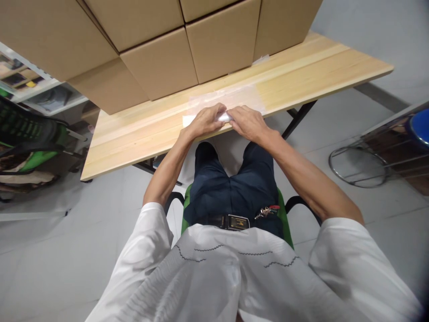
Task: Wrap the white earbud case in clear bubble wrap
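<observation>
At the table's front edge, my left hand (205, 120) and my right hand (247, 122) meet with curled fingers. Between them they pinch a shiny white piece of plastic film (224, 116) that looks folded or rolled; my fingers cover most of it. Just behind my hands, a thin see-through plastic sheet (231, 95) lies flat on the wooden tabletop (134, 142). Whether the sheet and the pinched film are one piece I cannot tell. A white edge of film sticks out left of my left hand.
Several brown cardboard boxes (159, 67) stand stacked along the back of the table. A black-and-green chair (30, 134) is at left, near white shelves (53, 100). To the right are a round metal stool base (358, 166) and a blue seat (420, 126).
</observation>
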Demonstrator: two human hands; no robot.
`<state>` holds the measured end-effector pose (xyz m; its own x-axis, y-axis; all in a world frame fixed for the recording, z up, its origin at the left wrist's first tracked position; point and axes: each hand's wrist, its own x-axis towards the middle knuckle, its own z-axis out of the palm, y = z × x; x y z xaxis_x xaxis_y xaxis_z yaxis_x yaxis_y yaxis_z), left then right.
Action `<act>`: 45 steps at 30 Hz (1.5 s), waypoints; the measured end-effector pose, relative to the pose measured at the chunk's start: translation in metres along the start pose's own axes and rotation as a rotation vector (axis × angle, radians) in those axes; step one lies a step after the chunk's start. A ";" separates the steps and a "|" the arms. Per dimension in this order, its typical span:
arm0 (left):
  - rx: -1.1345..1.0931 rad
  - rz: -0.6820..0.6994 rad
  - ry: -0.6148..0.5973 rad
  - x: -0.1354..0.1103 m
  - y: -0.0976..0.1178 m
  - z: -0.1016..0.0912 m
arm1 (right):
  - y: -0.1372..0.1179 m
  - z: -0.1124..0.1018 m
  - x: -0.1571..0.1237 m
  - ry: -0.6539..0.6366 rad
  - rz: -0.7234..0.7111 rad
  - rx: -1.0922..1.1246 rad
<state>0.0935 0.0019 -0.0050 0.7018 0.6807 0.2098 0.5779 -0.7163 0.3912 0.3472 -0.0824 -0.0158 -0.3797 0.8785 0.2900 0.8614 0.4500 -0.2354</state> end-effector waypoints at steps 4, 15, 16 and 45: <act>0.000 0.000 0.016 -0.003 -0.005 0.002 | 0.000 0.001 0.003 -0.019 0.025 -0.021; -0.007 0.041 0.026 -0.003 0.008 -0.008 | 0.006 -0.001 0.007 -0.010 0.017 0.004; -0.019 0.038 0.028 -0.002 0.010 -0.010 | 0.005 -0.002 0.007 -0.012 0.026 0.008; -0.227 -0.125 -0.098 0.033 -0.003 -0.031 | 0.039 -0.020 0.011 -0.023 0.385 -0.027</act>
<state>0.1022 0.0315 0.0290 0.6742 0.7358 0.0642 0.5619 -0.5674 0.6019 0.3838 -0.0585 -0.0034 -0.0337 0.9859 0.1639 0.9509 0.0820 -0.2983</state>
